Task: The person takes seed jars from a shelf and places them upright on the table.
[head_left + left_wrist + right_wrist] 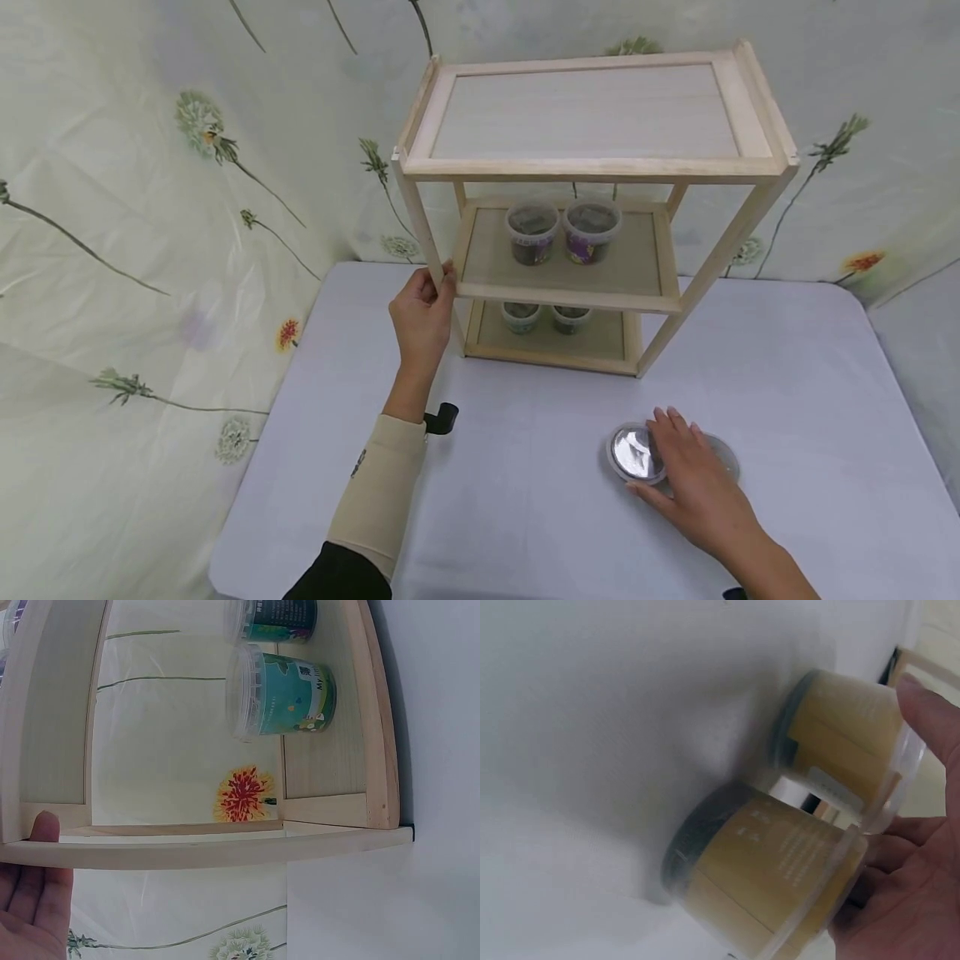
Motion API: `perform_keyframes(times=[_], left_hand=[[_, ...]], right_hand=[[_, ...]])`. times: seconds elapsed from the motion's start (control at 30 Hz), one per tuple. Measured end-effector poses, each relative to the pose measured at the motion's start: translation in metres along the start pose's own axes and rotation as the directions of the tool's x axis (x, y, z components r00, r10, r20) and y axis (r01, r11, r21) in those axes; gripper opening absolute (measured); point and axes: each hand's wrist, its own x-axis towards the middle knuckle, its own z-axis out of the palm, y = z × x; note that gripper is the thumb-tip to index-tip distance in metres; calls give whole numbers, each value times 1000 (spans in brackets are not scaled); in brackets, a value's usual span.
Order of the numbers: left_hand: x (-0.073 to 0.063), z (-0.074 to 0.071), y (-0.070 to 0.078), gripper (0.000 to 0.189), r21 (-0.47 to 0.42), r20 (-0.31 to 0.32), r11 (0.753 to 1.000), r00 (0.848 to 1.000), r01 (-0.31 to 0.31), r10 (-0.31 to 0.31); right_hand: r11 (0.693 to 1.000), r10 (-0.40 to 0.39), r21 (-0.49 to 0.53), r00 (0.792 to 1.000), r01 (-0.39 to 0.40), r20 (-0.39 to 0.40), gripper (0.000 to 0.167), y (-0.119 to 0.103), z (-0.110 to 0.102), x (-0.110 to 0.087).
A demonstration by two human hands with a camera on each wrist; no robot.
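A three-tier wooden shelf rack (pixel 567 302) stands on the table. My left hand (pixel 424 312) holds its left front post near the middle tier, with fingertips and thumb about the wood. In the left wrist view, fingers (pixel 46 826) show beside that post (pixel 187 855). My right hand (pixel 697 487) spans two round plastic tubs at the table's right front. The left tub (pixel 636 452) has a shiny silver top; the other (pixel 724 457) is partly covered by the hand. In the right wrist view, my thumb (pixel 930 712) touches the upper tub's rim, with fingers behind the tubs.
Two clear tubs with purple labels, left (pixel 532 233) and right (pixel 592 232), sit on the middle tier. Two more, one with a teal label (pixel 296 694), stand on the bottom tier. Flower-printed cloth (pixel 150 250) hangs behind the white-covered table (pixel 525 500).
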Motion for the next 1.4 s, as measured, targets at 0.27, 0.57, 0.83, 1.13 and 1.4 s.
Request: perform_keyframes(times=[0.27,0.57,0.83,1.13,1.4], left_hand=[[-1,0,1,13,-6,2,1000,1000,9,-9],[0,-1,3,13,-19,2,1000,1000,8,-7],[-1,-1,3,12,-27,-2,1000,1000,12,-12],[-1,0,2,12,-34,-13,999,1000,5,-5],[0,0,2,12,-30,-4,1000,1000,8,-8]], right_hand=[[1000,31,-2,999,-31,17,91,0,-3,-1],[1000,10,-3,1000,-10,-6,93,2,-3,0],[999,-13,-34,1000,13,-16,97,2,-1,-1],[999,43,5,999,-44,3,115,-3,-19,11],[996,66,55,997,-64,-27,117,-9,-31,23]])
